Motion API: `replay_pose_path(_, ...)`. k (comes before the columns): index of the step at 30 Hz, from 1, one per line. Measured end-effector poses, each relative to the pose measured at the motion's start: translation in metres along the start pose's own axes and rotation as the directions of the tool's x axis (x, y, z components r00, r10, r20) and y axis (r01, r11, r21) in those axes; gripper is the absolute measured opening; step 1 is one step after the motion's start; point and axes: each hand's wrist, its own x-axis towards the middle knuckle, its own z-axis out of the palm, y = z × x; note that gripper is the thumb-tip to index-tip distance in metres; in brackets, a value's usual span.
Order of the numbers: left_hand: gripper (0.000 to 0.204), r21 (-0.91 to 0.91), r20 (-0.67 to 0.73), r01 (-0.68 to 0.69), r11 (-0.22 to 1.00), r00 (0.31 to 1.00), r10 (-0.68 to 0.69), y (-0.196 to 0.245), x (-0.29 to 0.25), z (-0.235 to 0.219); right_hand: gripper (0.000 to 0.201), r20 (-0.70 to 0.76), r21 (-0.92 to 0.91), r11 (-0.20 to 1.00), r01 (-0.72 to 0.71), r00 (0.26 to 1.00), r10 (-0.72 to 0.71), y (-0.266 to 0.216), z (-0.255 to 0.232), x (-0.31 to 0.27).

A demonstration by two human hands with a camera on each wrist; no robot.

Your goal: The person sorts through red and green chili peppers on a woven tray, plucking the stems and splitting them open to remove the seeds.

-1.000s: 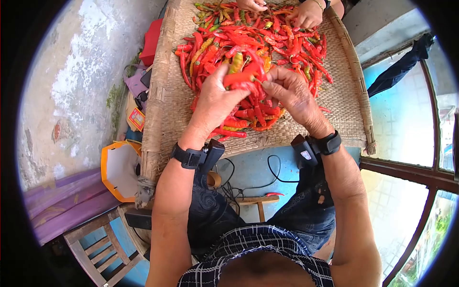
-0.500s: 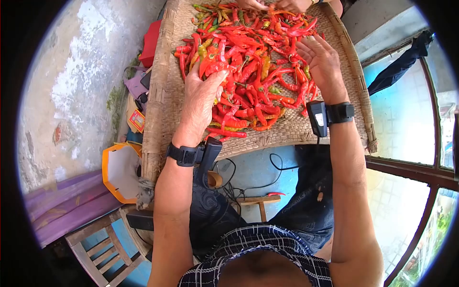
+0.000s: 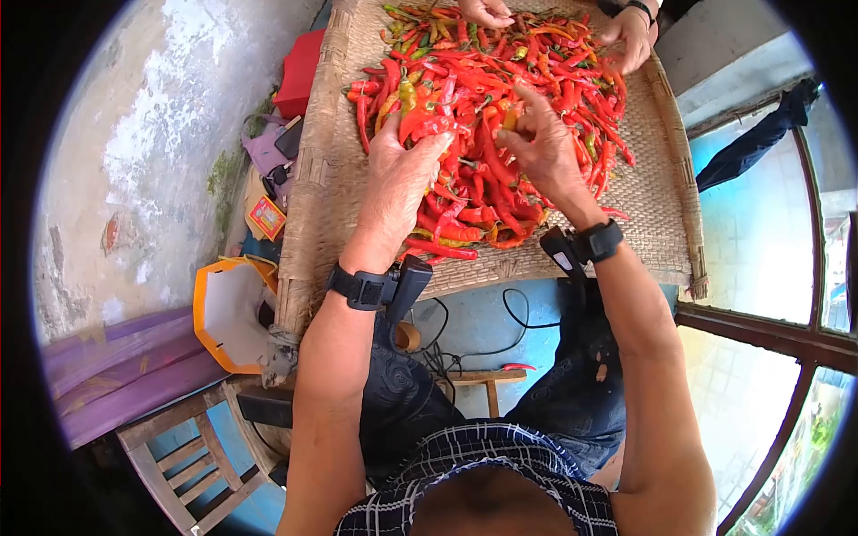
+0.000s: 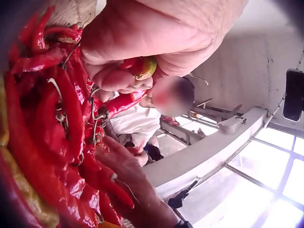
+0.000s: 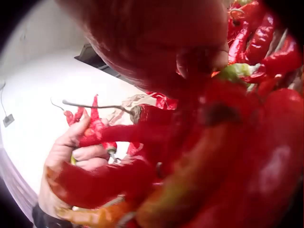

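The left hand (image 3: 393,183) grips a small bunch of peppers (image 3: 427,125) over the left part of the pepper heap (image 3: 483,183). In the left wrist view its fingers (image 4: 114,78) curl round a red-and-green pepper (image 4: 146,69). The right hand (image 3: 552,161) reaches into the middle of the heap, thumb and forefinger spread apart beside an orange-yellow pepper (image 3: 510,118). In the right wrist view that hand (image 5: 156,42) is close above blurred red peppers (image 5: 190,161), its fingertips partly hidden.
The heap lies on a woven tray (image 3: 648,192) with a raised rim. Another person's hands (image 3: 633,37) are at its far side. A red box (image 3: 301,73) and an orange-edged container (image 3: 234,314) stand left; a wooden stool (image 3: 490,377) and cables are below.
The right hand first let go near the left hand's peppers and moved right with fingers extended, then came back left into the heap. The left hand keeps its bunch. The view has shifted slightly.
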Motion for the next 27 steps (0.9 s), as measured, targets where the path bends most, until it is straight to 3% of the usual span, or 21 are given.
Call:
replay_pose_path(2,0.029,-0.005,0.044,-0.018,1.000,0.999,0.018,0.001,0.001,-0.001,0.057,0.005,0.067,0.997,0.033,0.999,-0.034,-0.036,-0.013,-0.004)
replay_pose_path(4,0.029,-0.005,0.033,-0.021,1.000,0.999,0.021,0.002,-0.001,0.000,0.056,-0.013,-0.040,0.991,0.127,0.992,-0.127,-0.044,-0.025,-0.006)
replay_pose_path(6,0.029,-0.004,0.018,-0.018,1.000,1.000,0.018,0.000,-0.001,0.000,0.052,0.015,0.054,0.995,0.086,0.996,-0.087,-0.047,-0.034,-0.010)
replay_pose_path(8,0.029,0.007,0.028,-0.022,1.000,0.999,0.022,-0.002,0.000,0.001,0.049,0.244,0.441,0.859,-0.262,0.956,0.166,-0.045,-0.050,-0.015)
replay_pose_path(9,0.029,0.021,0.030,-0.026,0.999,0.999,0.025,-0.002,0.000,0.001,0.046,0.318,0.364,0.887,-0.284,0.933,0.168,-0.044,-0.058,-0.015)
replay_pose_path(12,0.029,0.050,0.009,-0.010,0.999,1.000,0.009,-0.002,-0.001,0.003,0.048,0.284,0.351,0.908,-0.228,0.950,0.129,-0.023,-0.070,-0.009)
replay_pose_path(13,0.029,0.055,0.019,-0.013,0.998,1.000,0.012,-0.004,-0.001,0.003,0.053,0.124,0.499,0.845,-0.190,0.981,0.147,-0.020,-0.071,-0.007)
replay_pose_path(14,0.029,0.055,0.023,-0.012,0.998,1.000,0.010,-0.005,-0.001,0.002,0.053,0.119,0.499,0.846,-0.190,0.981,0.150,-0.017,-0.073,-0.002)
replay_pose_path(16,0.033,0.049,0.045,-0.006,0.999,0.999,0.003,-0.006,-0.001,0.001,0.059,-0.217,0.443,0.896,-0.004,0.970,0.112,-0.009,-0.075,0.010)
replay_pose_path(17,0.032,0.034,0.061,-0.010,0.999,0.998,0.008,-0.006,-0.001,0.001,0.053,-0.267,0.281,0.960,-0.009,0.960,0.087,-0.004,-0.072,0.010)
replay_pose_path(18,0.032,0.038,0.062,-0.010,0.999,0.998,0.007,-0.006,0.000,0.001,0.053,-0.268,0.284,0.959,-0.009,0.959,0.088,-0.003,-0.067,0.008)
replay_pose_path(20,0.031,0.085,0.019,0.012,0.996,1.000,-0.014,-0.006,0.000,0.001,0.040,0.097,-0.142,0.989,0.039,0.995,-0.025,-0.002,-0.056,-0.001)
replay_pose_path(22,0.032,0.076,0.030,0.009,0.997,0.999,-0.012,-0.005,-0.001,0.002,0.030,0.317,-0.270,0.960,0.079,0.948,0.011,-0.016,-0.036,-0.012)
replay_pose_path(25,0.031,0.061,0.028,-0.005,0.998,1.000,0.004,-0.004,-0.002,0.003,0.030,0.317,-0.412,0.901,0.138,0.949,-0.001,-0.016,-0.011,-0.025)
replay_pose_path(26,0.030,0.056,0.022,-0.016,0.998,1.000,0.015,-0.004,-0.002,0.004,0.030,0.318,-0.411,0.900,0.141,0.948,-0.003,-0.017,-0.006,-0.029)
replay_pose_path(27,0.030,0.056,0.020,-0.019,0.998,1.000,0.018,-0.004,-0.001,0.003,0.032,0.343,-0.283,0.950,0.134,0.939,-0.030,-0.021,-0.002,-0.031)
